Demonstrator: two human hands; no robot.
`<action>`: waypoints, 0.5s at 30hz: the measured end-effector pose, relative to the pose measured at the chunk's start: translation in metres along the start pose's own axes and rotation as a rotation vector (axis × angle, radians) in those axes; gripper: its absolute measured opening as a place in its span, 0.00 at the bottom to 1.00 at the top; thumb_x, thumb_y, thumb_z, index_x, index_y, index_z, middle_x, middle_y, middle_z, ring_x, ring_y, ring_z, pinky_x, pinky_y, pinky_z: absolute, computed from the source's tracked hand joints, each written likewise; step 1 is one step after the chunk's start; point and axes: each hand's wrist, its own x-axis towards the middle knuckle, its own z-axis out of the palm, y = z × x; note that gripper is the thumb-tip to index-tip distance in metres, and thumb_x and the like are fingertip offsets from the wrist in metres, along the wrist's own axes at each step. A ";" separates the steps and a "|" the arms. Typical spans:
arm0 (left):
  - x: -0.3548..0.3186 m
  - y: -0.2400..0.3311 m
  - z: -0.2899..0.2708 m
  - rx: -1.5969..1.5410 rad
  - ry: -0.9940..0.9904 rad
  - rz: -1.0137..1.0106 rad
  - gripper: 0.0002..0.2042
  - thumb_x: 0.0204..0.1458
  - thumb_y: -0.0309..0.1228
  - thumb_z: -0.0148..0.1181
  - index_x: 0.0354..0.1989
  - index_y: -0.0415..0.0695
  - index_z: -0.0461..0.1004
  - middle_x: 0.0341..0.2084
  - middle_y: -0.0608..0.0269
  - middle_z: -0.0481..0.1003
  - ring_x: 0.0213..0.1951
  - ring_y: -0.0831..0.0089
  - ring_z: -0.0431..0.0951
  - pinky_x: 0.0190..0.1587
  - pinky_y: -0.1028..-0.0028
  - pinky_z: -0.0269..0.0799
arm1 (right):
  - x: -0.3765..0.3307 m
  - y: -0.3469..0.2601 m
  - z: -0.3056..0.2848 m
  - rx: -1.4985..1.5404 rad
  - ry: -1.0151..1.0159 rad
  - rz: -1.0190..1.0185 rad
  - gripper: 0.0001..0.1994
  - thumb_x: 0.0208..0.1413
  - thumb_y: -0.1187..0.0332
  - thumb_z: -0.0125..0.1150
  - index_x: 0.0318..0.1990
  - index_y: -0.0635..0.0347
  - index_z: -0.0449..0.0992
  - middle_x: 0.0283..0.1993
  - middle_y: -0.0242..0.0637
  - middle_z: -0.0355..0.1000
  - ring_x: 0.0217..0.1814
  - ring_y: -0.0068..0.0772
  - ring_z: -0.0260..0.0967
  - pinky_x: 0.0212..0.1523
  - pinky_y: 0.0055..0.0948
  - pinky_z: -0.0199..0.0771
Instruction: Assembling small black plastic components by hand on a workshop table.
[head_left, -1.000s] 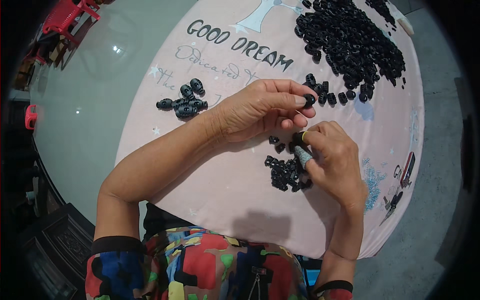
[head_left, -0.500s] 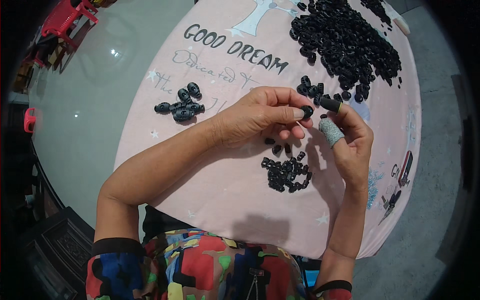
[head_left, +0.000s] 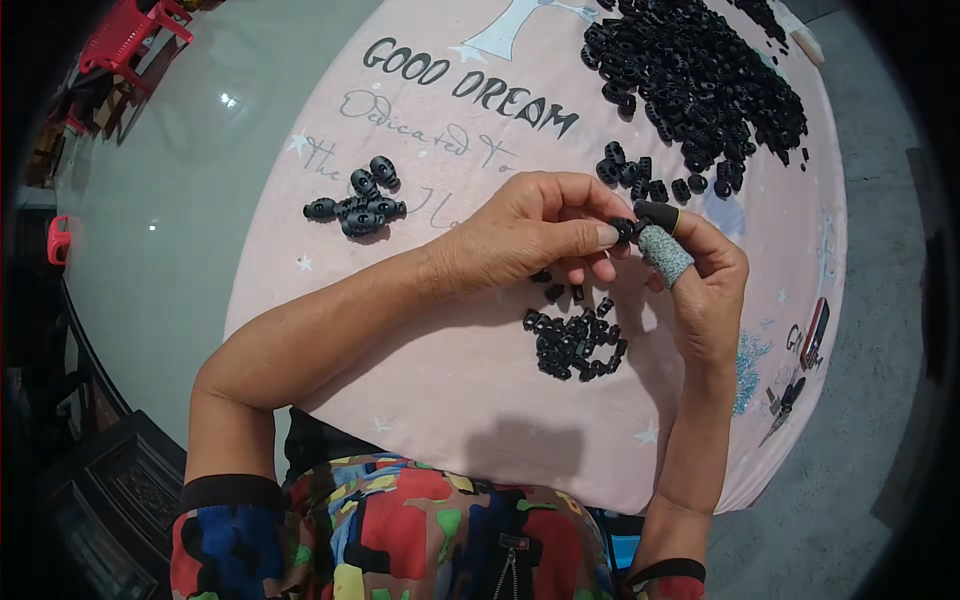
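My left hand pinches a black plastic cord lock body between thumb and fingers. My right hand, with a grey wrapped thumb and a dark cover on one finger, holds a small black plunger piece against it; the fingertips partly hide it. Below the hands lies a small pile of black plunger pieces. Several cord locks with their plungers in place sit in a cluster at the left. A large heap of black cord lock bodies covers the far right.
A pink printed cloth covers the rounded table. Near its right edge lie a red and black tool and small scissors-like snips. A red plastic chair stands on the floor at far left.
My right hand has brought the small plunger piece left and up to the cord lock body in my left hand. The two pieces, apart before, now meet.
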 end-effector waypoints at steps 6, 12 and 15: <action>0.000 0.003 0.003 0.081 0.026 -0.003 0.10 0.65 0.27 0.60 0.52 0.39 0.76 0.41 0.62 0.81 0.37 0.82 0.81 0.35 0.85 0.74 | -0.001 -0.001 0.006 -0.147 0.066 -0.148 0.11 0.60 0.81 0.64 0.50 0.69 0.82 0.42 0.34 0.81 0.40 0.19 0.77 0.45 0.19 0.78; -0.002 0.003 0.007 0.031 0.086 -0.016 0.10 0.66 0.27 0.59 0.53 0.40 0.76 0.41 0.63 0.81 0.38 0.82 0.81 0.35 0.84 0.75 | 0.000 -0.005 -0.003 -0.096 0.077 -0.095 0.09 0.60 0.81 0.65 0.47 0.69 0.83 0.40 0.33 0.82 0.40 0.17 0.75 0.42 0.17 0.75; -0.002 0.003 0.006 0.113 0.059 0.008 0.10 0.67 0.28 0.59 0.54 0.40 0.76 0.41 0.64 0.81 0.38 0.82 0.81 0.35 0.84 0.75 | -0.003 -0.008 0.000 -0.042 0.070 -0.066 0.09 0.60 0.81 0.65 0.47 0.69 0.83 0.41 0.32 0.81 0.40 0.17 0.75 0.43 0.17 0.75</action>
